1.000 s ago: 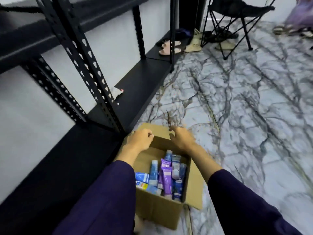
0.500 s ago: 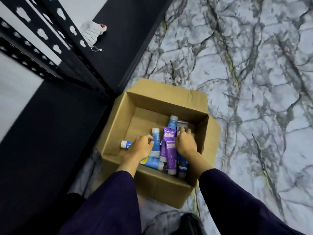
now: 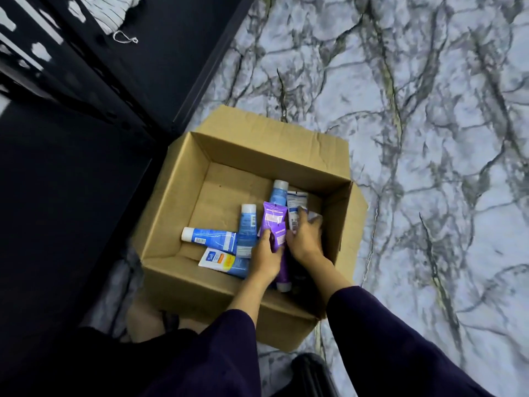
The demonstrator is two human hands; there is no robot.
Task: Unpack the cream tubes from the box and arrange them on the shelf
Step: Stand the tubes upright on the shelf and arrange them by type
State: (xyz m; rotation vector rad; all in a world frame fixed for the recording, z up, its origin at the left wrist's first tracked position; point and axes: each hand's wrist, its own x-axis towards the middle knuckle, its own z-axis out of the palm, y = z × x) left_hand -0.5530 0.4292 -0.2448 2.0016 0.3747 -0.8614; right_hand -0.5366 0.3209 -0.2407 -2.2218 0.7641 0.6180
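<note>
Both hands have gone from the far flap down into the box (image 3: pixel 183 193). The left hand (image 3: pixel 264 257) now curls round the purple tube (image 3: pixel 274 224); the right hand (image 3: pixel 305 239) closes its fingers on the white tube (image 3: pixel 294 204) beside it. I judge unpacking is only starting: nothing shows on the black shelf (image 3: pixel 71 196), which stands just left of the box. Inside, several blue tubes (image 3: pixel 211 239) lie loosely crossed on the cardboard floor, none upright.

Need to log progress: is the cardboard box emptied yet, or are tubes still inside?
Not empty. The cardboard box holds several cream tubes, including a purple tube and blue ones; both hands are inside among them.
</note>
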